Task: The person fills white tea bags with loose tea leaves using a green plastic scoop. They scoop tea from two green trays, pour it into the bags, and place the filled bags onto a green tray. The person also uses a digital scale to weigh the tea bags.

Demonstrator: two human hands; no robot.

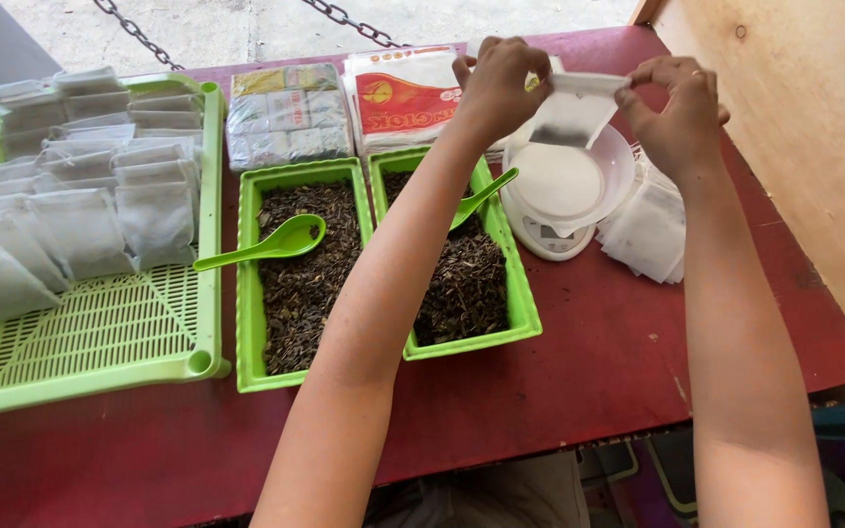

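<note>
We hold a small white bag [571,112] over the bowl [610,191] on the scale [550,240], left hand [497,86] and right hand [675,110] each pinching a top corner. Best we keep its mouth taut and level above the bowl, clear of the green spoon [481,198] in the tea tray [522,313].

A dark red counter [589,362] carries a slotted green tray [100,342], two green tubs [246,293] [525,313], two wrapped packs [288,112] [398,93], a white scale [550,235], and what look like empty sachets [649,230] beside it.
</note>
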